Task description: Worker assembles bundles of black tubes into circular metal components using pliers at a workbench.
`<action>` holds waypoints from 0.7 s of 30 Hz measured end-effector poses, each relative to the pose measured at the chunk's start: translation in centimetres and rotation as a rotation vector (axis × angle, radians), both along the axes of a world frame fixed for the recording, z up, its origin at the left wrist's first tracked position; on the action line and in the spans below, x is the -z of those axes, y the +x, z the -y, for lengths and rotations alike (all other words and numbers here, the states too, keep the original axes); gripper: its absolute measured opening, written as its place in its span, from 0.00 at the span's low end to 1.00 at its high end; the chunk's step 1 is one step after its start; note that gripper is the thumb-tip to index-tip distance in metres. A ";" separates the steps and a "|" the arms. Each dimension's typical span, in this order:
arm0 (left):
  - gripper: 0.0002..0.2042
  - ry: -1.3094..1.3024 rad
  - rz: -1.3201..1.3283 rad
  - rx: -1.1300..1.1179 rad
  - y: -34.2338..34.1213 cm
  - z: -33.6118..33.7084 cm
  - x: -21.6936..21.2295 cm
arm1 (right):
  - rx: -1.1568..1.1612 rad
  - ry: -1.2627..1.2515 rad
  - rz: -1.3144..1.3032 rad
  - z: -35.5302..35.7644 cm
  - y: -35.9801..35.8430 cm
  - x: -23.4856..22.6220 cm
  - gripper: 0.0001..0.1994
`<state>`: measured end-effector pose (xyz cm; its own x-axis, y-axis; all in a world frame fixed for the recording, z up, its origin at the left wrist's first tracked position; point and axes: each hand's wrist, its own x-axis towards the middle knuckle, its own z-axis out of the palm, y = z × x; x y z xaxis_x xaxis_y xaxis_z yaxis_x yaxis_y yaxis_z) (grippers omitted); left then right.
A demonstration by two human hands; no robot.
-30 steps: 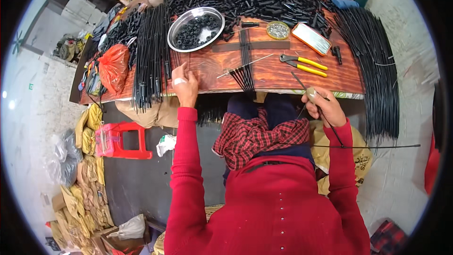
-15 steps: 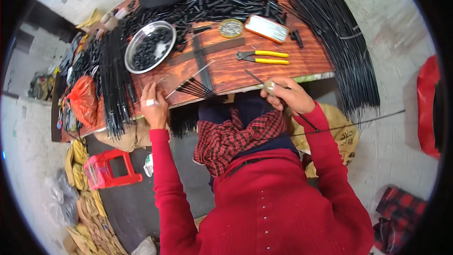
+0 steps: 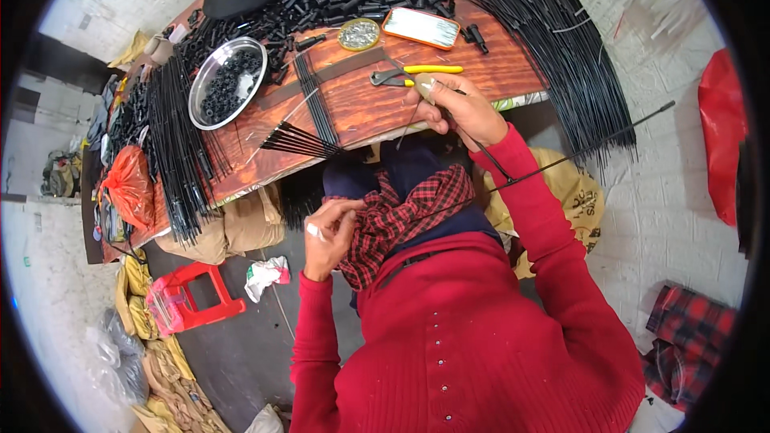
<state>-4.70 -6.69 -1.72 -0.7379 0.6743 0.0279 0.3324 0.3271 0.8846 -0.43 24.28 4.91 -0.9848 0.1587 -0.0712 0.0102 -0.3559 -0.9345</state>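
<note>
My right hand [image 3: 465, 108], raised at the table's front edge, is closed on a thin black jointed rod [image 3: 593, 144] that looks like an umbrella rib. Its long arm slants past my right sleeve, up to the right. A dull greenish-brown cover [image 3: 426, 88] sits on a finger of that hand. My left hand [image 3: 327, 236] is over my lap beside a red-and-black checked cloth [image 3: 401, 212], thumb and fingers drawn together. White tape wraps one of its fingers; whatever is pinched there is too small to make out. Yellow-handled pliers [image 3: 433, 69] lie just behind my right hand, partly covered.
Black rods [image 3: 317, 100] lie bundled on the wooden table [image 3: 377, 108], with fanned rods [image 3: 301, 142] at its edge. A metal bowl [image 3: 195, 104] holds small black parts. Nearby are a round tin [image 3: 358, 34] and orange-rimmed tray [image 3: 421, 28]. Large rod bundles [image 3: 553, 40] hang off both ends.
My left hand has come back from the table edge to my lap. My right hand has risen and moved slightly left with the rod, now covering part of the pliers. The view has shifted.
</note>
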 end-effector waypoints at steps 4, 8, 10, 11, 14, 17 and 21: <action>0.08 0.056 -0.023 -0.039 0.1 0.0 -1.0 | 0.081 0.052 -0.044 -0.1 -1.0 -1.6 0.16; 0.10 0.134 0.107 -0.010 0.8 -0.4 -2.3 | 0.145 0.033 -0.140 -0.9 -3.0 -1.5 0.15; 0.27 0.074 -0.090 0.141 1.1 -1.5 -3.1 | 0.130 0.012 -0.142 -0.9 -3.7 -1.9 0.15; 0.33 0.075 -0.128 0.189 1.4 -2.2 -2.8 | 0.121 0.026 -0.168 -0.9 -4.2 -2.0 0.15; 0.45 0.069 -0.207 0.348 3.6 -5.0 -1.9 | 0.130 0.022 -0.174 -0.4 -5.2 -1.8 0.15; 0.38 0.114 -0.049 0.443 5.5 -7.2 -0.5 | 0.128 0.018 -0.174 0.0 -5.7 -2.7 0.15; 0.23 0.148 -0.036 0.402 5.0 -8.7 1.0 | 0.087 0.023 -0.225 -0.9 -5.2 -4.0 0.14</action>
<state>0.27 2.02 -2.68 -0.4136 0.8950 0.1668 0.4395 0.0359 0.8975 -5.59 25.17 8.94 -0.9580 0.2428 0.1526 -0.2286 -0.3251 -0.9176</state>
